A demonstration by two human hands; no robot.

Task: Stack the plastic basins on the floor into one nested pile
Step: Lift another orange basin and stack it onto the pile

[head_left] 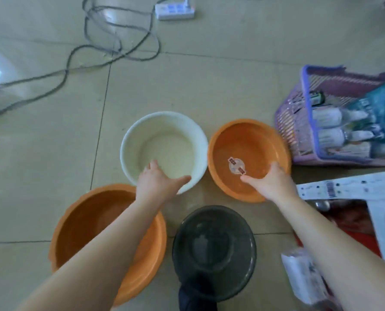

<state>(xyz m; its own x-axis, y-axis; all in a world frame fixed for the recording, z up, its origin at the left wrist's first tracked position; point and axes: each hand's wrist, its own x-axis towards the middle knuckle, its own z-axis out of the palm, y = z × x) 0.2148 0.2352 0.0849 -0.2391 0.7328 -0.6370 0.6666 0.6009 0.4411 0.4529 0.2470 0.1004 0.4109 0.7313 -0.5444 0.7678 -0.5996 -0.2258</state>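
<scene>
Four plastic basins stand on the tiled floor. A white basin [164, 140] is at the middle, and a small orange basin [247, 151] with a sticker in its bottom touches it on the right. A large orange basin [86, 230] is near left, under my left forearm. A dark grey basin [214, 248] is near centre. My left hand [159, 184] grips the white basin's near rim, thumb spread to the right. My right hand [274, 184] grips the small orange basin's near right rim, thumb inside.
A purple mesh basket [308, 122] full of bottles lies at the right, close to the small orange basin. Papers [344, 187], a red item and a plastic packet [303, 277] are near right. A power strip [174, 11] and loose cables [110, 50] lie on the far floor.
</scene>
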